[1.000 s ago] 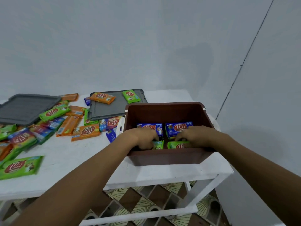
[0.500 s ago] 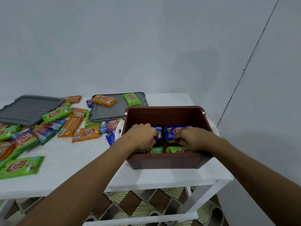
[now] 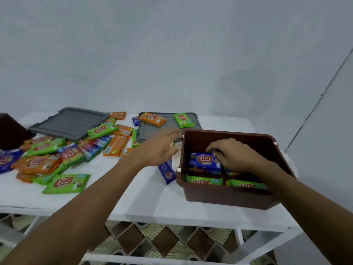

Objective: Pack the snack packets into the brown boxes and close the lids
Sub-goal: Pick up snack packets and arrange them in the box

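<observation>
- Left hand (image 3: 158, 148) now out of brown box (image 3: 229, 197), fingers spread, heading 9 o'clock.
- Right hand (image 3: 235, 157) fingers curled on blue packet (image 3: 202, 160) inside box.
- Mid-packing; next, probably grab loose packets (image 3: 65, 183) at 9 o'clock.

Left hand (image 3: 158, 148) motion-blurred — second brown box (image 3: 11, 131) cut off at left edge.

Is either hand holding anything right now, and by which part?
Left hand holds nothing, fingers stretched above the table. Right hand, inside the brown box, curls its fingers at the blue packet, far right corner; whether it grips cannot be told.
</observation>
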{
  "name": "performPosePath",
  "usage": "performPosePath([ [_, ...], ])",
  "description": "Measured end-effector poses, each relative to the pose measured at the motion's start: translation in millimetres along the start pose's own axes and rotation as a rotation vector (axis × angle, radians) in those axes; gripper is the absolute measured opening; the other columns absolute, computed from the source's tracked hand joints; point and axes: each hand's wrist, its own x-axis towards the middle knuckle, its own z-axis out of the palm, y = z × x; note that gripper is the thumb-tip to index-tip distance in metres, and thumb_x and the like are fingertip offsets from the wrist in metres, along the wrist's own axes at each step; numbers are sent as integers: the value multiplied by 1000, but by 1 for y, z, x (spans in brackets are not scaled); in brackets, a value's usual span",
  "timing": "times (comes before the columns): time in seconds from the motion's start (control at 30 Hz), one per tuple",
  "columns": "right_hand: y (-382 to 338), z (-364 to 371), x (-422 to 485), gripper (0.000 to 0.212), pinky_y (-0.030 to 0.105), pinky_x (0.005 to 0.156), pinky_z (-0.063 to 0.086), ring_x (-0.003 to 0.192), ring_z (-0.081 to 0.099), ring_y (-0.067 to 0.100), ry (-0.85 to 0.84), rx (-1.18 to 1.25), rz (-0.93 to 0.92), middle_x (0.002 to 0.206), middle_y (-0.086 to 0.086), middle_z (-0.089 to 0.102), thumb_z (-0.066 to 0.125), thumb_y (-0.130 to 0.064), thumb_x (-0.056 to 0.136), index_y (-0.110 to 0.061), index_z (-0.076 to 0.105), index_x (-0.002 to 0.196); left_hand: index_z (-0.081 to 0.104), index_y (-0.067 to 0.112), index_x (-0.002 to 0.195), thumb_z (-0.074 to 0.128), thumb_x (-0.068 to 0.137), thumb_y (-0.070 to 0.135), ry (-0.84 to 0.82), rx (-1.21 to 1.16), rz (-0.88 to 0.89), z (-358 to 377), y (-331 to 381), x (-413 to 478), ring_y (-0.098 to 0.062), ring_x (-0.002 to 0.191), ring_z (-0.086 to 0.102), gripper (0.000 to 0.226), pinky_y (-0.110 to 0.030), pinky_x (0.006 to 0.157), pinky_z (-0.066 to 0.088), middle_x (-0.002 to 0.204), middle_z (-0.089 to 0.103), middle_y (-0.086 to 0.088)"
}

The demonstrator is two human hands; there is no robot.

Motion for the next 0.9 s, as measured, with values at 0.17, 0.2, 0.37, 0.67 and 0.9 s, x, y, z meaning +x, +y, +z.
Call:
performPosePath([
  [0.17, -72, -3, 40, 23, 35, 85, 48, 103, 52, 12, 168, -5, -171, 110, -10, 56, 48, -30, 96, -31, 58, 117, 51, 26, 134, 50, 97, 36, -183, 28, -207, 7, -98, -72, -20, 121, 49, 38, -37, 96, 46, 134, 53, 0],
  [0.2, -88, -3, 49, 24, 35, 87, 47, 106, 52, 12, 175, -9, -205, 112, -9, 58, 48, -29, 96, -30, 58, 118, 53, 26, 133, 52, 96, 35, -193, 26, -220, 6, -111, -87, -20, 121, 49, 38, -38, 97, 46, 133, 53, 1],
  [0.37, -171, 23, 104, 31, 38, 89, 48, 113, 52, 18, 11, -73, -215, 122, -4, 57, 48, -27, 95, -28, 57, 125, 57, 24, 128, 56, 94, 35, -154, 29, -339, -8, -173, -157, -16, 122, 48, 36, -35, 100, 43, 137, 51, 3],
  [0.67, -250, 145, 152, 78, 51, 115, 17, 146, 16, 28, -71, -124, 81, 161, 4, 14, 41, -58, 94, -21, 8, 154, 57, 17, 121, 51, 86, 34, 100, 193, -253, -15, -253, -226, -24, 113, 46, 40, -45, 89, 45, 124, 50, -4],
  [0.9, -256, 173, 145, 41, 28, 85, 45, 102, 47, 11, 244, 189, 62, 115, -4, 47, 58, -48, 91, -19, 61, 120, 35, 26, 143, 41, 73, 53, -14, 131, -534, -25, -291, -240, -20, 134, 30, 75, -46, 107, 23, 146, 36, 1],
])
